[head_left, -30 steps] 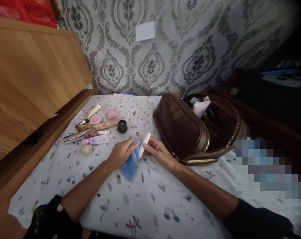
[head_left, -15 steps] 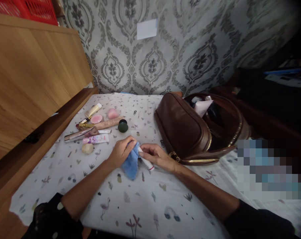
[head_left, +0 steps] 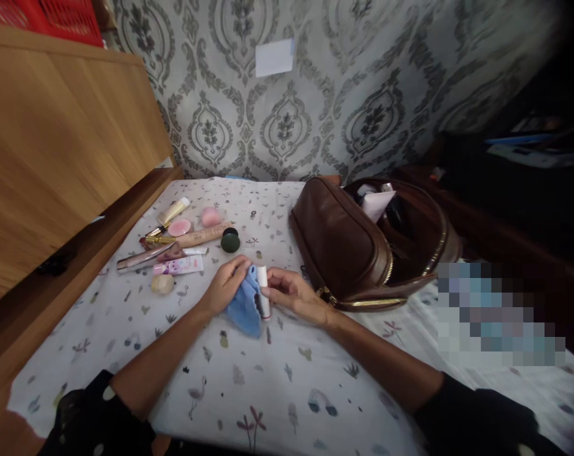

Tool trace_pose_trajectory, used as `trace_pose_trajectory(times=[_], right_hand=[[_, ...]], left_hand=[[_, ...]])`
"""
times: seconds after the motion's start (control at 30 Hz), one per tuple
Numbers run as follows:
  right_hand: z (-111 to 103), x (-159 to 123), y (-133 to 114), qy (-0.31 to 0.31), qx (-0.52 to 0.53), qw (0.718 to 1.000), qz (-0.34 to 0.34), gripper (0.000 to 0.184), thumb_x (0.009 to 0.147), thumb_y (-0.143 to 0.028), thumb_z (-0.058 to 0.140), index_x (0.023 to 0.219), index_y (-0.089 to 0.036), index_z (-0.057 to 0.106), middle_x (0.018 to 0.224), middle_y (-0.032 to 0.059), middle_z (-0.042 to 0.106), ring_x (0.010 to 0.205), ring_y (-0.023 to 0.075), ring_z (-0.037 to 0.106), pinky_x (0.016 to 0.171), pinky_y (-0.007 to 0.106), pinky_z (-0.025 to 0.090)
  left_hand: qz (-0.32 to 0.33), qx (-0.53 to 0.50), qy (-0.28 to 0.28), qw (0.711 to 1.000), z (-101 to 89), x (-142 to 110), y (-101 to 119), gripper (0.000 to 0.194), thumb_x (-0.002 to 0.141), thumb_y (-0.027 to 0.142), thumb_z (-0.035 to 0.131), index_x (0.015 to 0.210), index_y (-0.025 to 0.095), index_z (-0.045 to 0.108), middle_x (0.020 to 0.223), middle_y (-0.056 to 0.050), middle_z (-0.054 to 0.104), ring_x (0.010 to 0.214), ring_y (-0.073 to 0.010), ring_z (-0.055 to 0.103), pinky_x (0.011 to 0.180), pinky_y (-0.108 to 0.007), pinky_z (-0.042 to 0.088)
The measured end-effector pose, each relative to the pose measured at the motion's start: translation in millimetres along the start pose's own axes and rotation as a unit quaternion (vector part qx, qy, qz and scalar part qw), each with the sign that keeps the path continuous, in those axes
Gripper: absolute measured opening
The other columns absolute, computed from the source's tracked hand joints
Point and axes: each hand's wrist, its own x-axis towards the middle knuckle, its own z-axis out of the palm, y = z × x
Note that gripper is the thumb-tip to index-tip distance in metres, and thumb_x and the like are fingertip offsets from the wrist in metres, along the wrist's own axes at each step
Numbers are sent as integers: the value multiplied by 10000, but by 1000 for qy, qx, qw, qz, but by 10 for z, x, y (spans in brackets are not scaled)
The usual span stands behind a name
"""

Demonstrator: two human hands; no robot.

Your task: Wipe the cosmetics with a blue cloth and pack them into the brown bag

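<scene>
A blue cloth (head_left: 245, 309) hangs from my left hand (head_left: 226, 285), whose fingers are closed on its upper part. My right hand (head_left: 294, 294) pinches a slim white tube (head_left: 264, 294) with a red line near its lower end. The tube stands almost upright, right beside the cloth; whether they touch is hard to tell. Both hands are above the patterned sheet (head_left: 249, 392). Nearest my left hand lie a dark green round-bodied item (head_left: 230, 240) with a black top and a purple-and-white tube (head_left: 178, 266).
An unzipped brown leather bag (head_left: 344, 240) stands at the right, a pale pink tube (head_left: 378, 204) sticking out. Several cosmetics lie at the left, including a pink sponge (head_left: 211, 216) and a beige tube (head_left: 206, 234). A wooden cabinet (head_left: 73, 126) borders the left; a patterned wall (head_left: 310, 126) stands behind.
The white tube has turned from slanting down to the right to nearly upright, and its upper end now shows clear of the cloth. The whole view has shifted slightly.
</scene>
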Motion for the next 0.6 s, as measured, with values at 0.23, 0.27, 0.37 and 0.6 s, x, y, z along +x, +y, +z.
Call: trace_pose_trajectory(times=[0.23, 0.27, 0.37, 0.6], right_hand=[[-37, 48, 74, 68, -38, 997, -15, 433, 781, -556, 730, 840, -167, 549, 650, -42, 559, 543, 81, 484, 524, 218, 355], [-45, 54, 84, 75, -47, 996, -16, 437, 787, -566, 719, 843, -167, 549, 639, -43, 560, 531, 81, 484, 508, 216, 348], [-60, 63, 105, 85, -66, 994, -18, 440, 800, -577, 698, 862, -167, 551, 614, -50, 552, 506, 77, 474, 479, 211, 336], [-16, 50, 97, 111, -32, 993, -37, 473, 784, -600, 700, 900, -187, 502, 646, -63, 548, 506, 69, 486, 487, 209, 374]], left_hand=[[16, 99, -15, 995, 14, -37, 31, 300, 962, 422, 407, 826, 190, 541, 670, 37, 502, 640, -125, 477, 647, -249, 388], [24, 130, -15, 991, 11, -40, 32, 294, 961, 415, 409, 826, 192, 545, 671, 36, 514, 639, -126, 484, 651, -252, 386], [52, 227, -18, 972, -8, -44, 22, 290, 967, 400, 404, 832, 198, 562, 725, 17, 565, 688, -142, 522, 687, -269, 388], [64, 323, -35, 944, -35, -46, -19, 326, 985, 389, 351, 813, 201, 554, 752, -3, 592, 719, -168, 566, 700, -291, 405]])
